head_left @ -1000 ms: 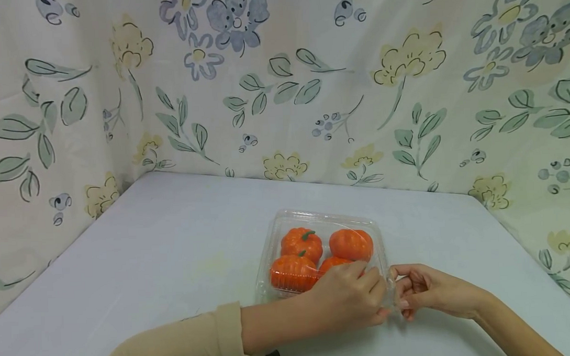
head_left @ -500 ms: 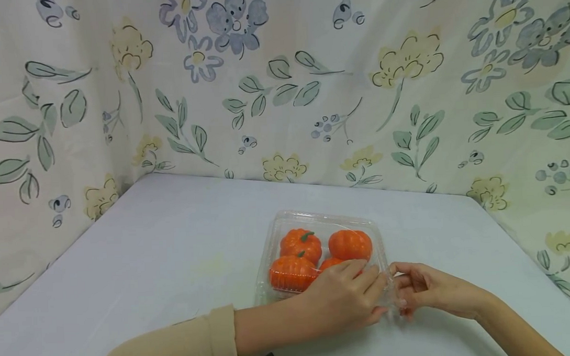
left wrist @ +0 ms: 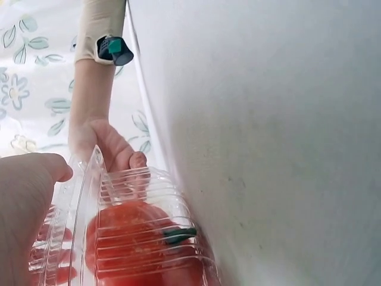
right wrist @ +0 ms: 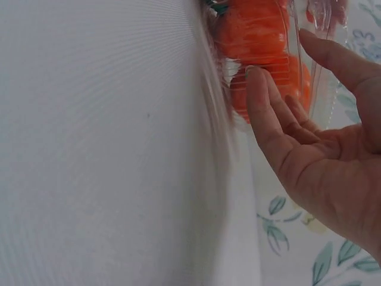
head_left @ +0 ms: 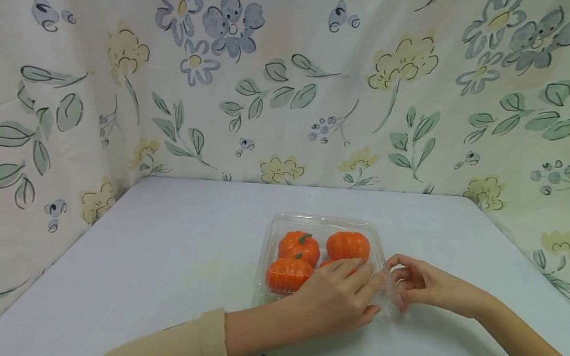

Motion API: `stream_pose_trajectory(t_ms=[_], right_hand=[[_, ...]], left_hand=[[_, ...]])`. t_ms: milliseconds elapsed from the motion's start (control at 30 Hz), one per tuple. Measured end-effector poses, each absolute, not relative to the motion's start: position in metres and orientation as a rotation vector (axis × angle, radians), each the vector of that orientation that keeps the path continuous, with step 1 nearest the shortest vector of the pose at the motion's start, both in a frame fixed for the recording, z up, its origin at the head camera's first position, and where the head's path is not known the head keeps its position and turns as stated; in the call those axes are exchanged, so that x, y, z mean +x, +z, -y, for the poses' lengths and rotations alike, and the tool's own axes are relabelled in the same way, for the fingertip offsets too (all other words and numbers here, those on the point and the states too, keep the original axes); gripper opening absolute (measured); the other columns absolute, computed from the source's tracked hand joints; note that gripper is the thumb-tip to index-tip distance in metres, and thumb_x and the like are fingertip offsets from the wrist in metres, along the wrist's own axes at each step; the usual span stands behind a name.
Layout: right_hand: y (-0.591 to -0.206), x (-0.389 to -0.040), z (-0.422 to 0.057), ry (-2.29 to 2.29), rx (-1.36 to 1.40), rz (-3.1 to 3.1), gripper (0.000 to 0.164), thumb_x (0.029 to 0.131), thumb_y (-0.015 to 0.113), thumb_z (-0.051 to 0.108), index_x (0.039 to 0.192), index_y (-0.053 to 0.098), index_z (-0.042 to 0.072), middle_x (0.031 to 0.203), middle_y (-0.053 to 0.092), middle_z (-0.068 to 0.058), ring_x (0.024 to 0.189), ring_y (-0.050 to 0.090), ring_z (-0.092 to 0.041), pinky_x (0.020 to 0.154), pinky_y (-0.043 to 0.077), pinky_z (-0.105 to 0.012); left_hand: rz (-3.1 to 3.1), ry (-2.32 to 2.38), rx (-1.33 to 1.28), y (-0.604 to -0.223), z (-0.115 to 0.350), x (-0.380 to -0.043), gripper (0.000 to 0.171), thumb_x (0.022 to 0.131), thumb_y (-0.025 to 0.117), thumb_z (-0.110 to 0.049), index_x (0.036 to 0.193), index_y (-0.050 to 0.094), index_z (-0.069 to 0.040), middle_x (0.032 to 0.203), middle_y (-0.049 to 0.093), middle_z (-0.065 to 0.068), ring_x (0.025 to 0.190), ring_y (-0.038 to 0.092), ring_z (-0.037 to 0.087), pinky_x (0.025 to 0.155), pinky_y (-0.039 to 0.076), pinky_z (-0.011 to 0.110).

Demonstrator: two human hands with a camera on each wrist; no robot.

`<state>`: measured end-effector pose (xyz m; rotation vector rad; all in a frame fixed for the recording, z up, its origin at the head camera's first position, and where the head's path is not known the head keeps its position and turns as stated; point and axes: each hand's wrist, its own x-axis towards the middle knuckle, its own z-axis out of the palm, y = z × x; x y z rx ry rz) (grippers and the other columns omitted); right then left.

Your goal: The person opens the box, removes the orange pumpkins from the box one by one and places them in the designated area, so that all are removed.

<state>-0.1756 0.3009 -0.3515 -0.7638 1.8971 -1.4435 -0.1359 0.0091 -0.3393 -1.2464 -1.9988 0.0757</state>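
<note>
Well, we saw pumpkins (head_left: 347,247) inside a clear box (head_left: 321,218).
It sat on the table (head_left: 183,239). The left hand (head_left: 348,296), fingers loose, lay on top; the right hand (head_left: 413,283), thumb and fingers apart, touched its side. We guessed this kept it still.

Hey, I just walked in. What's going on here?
A person is handling a clear plastic container of orange pumpkins on a white table. Their left grip reaches across its near right part, partly hiding one of the four pumpkins in view, while their right grip is curled at its right edge. The pumpkins lie inside; whether the container is fully fastened, I can't tell.
</note>
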Motion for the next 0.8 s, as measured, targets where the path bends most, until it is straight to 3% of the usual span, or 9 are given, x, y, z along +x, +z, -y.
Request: stream_pose_trajectory(t_ms=[200,500,800], right_hand=[[-0.353,-0.175,-0.298,-1.375,-0.791,-2.125,0.044,0.103,0.061,0.000,0.139,0.038,-0.009,0.121,0.061,-0.011,0.102,0.066,-0.011,0.084,0.060,-0.026],[-0.353,-0.170,-0.288,-1.378,-1.007,-2.499,0.047,0.091,0.076,-0.007,0.129,0.049,-0.002,0.119,0.061,-0.008,0.094,0.069,-0.011,0.079,0.063,-0.027],[-0.349,-0.165,-0.278,-1.317,-1.094,-2.816,0.079,0.077,0.093,0.001,0.145,0.052,0.008,0.133,0.062,-0.001,0.111,0.065,-0.003,0.089,0.059,-0.018]], left_hand=[[1.968,-0.025,-1.257,-0.336,-0.002,-0.136,0.035,0.097,0.071,-0.045,0.120,0.077,-0.019,0.114,0.077,-0.005,0.104,0.072,0.011,0.094,0.059,0.024],[1.914,-0.100,-1.239,-0.336,0.010,-0.138,0.032,0.095,0.074,-0.041,0.114,0.079,-0.016,0.110,0.078,-0.005,0.099,0.072,0.012,0.095,0.059,0.023],[1.891,-0.133,-1.226,-0.336,0.021,-0.138,0.027,0.096,0.073,-0.034,0.113,0.080,-0.015,0.106,0.078,-0.004,0.097,0.072,0.011,0.094,0.059,0.022]])
